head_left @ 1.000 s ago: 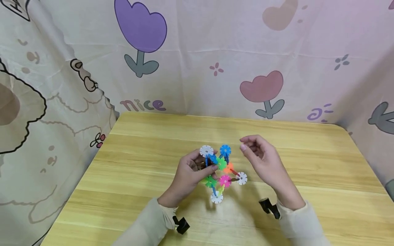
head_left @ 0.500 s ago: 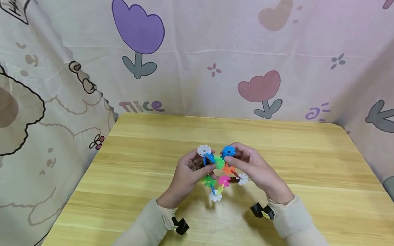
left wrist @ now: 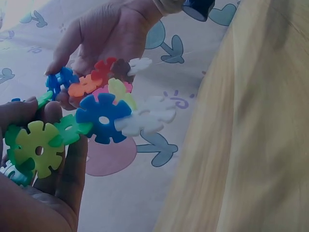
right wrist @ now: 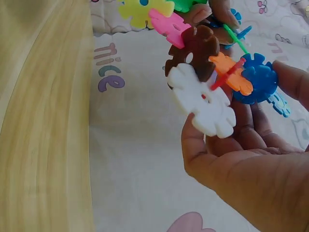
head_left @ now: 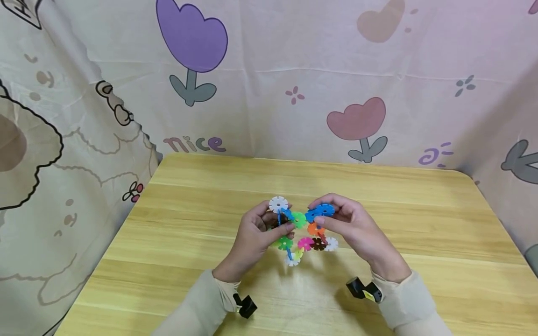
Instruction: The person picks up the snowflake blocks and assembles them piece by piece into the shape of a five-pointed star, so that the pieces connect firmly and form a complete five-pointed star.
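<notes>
Notched plastic snowflake discs are linked into an open ring, held above the table between both hands. My left hand [head_left: 256, 240] grips its left side, thumb by a light green disc [head_left: 299, 219]; a white disc [head_left: 279, 204] sticks up above. My right hand [head_left: 357, 228] pinches blue discs [head_left: 313, 214] at the upper right, thumb on their near face. Orange, red, brown and pink [head_left: 305, 244] discs run along the lower right, with a white disc [right wrist: 203, 104] jutting out. In the left wrist view, a yellow-green disc [left wrist: 38, 150] sits within the left palm. Left fingers partly hide that side.
Beneath the hands lies a light wooden table [head_left: 201, 196]. A patterned cloth [head_left: 269, 116] hangs behind it and along the left. Black wrist cameras, one on the left cuff [head_left: 247, 306] and one on the right [head_left: 357, 288], hang near the tabletop.
My right hand came in from the right and took hold of the blue discs. They have since tilted and shifted rightward, and the ring's lower part has risen slightly. The left hand stays nearly still.
</notes>
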